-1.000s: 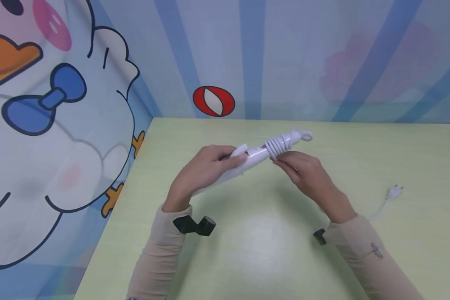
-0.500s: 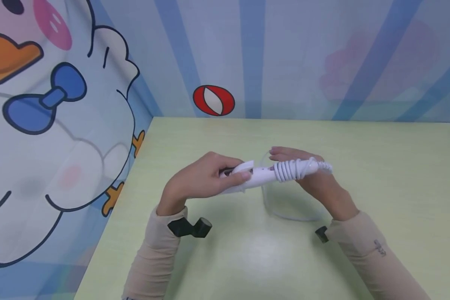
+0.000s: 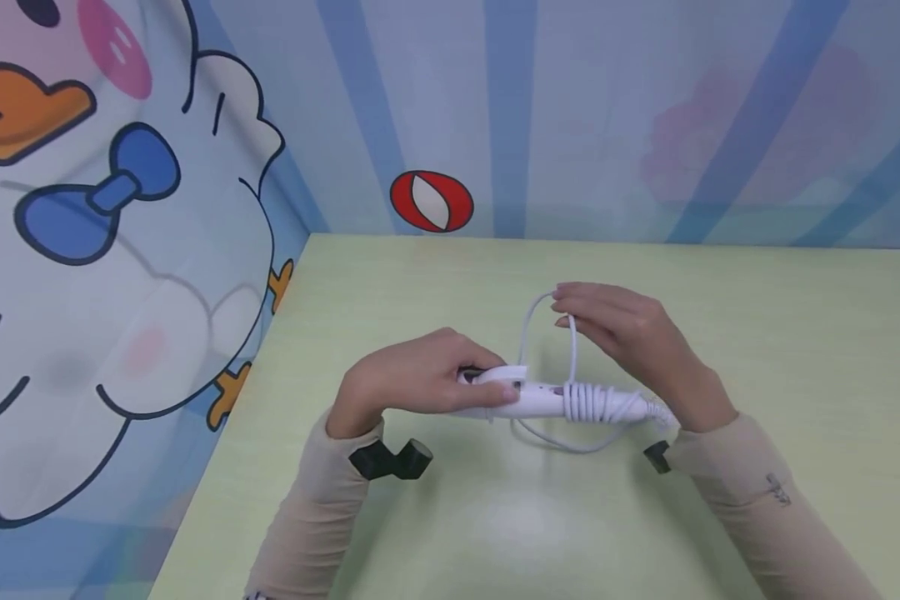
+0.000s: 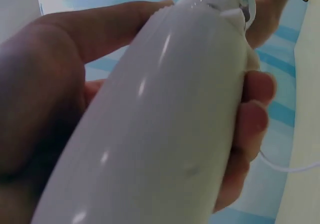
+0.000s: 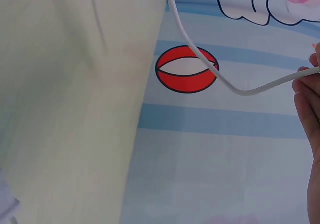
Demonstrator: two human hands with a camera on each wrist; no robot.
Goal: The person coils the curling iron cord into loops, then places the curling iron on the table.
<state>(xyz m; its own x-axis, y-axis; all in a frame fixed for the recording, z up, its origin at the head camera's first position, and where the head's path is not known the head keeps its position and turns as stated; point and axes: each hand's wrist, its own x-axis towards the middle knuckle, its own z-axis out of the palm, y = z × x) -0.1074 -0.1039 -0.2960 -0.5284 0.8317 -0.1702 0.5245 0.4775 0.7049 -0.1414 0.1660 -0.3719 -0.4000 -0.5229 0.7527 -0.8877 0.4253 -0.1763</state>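
My left hand [image 3: 427,371] grips a white curling iron [image 3: 543,402], its thumb beside a raised white lever. In the left wrist view the smooth white body of the curling iron [image 4: 155,114] fills the middle, with fingers curled round its far side. White cord [image 3: 573,354] is wound in several turns round the iron's right end. My right hand [image 3: 633,329], above and right of the iron, pinches the loose cord, which arcs up from the coil to its fingertips and back down behind the iron. In the right wrist view the cord [image 5: 250,91] runs to these fingers.
The pale yellow-green table [image 3: 810,358] extends round both hands. Behind it stands a blue striped backdrop [image 3: 585,125] with a red ball print. At the left is a cartoon bird print [image 3: 172,325]. A white object [image 5: 6,199] is partly cut off in the right wrist view.
The curling iron has come down nearer the front and turned from slanted to level. My right hand has moved from beneath the coil to above it, lifting a loop of cord.
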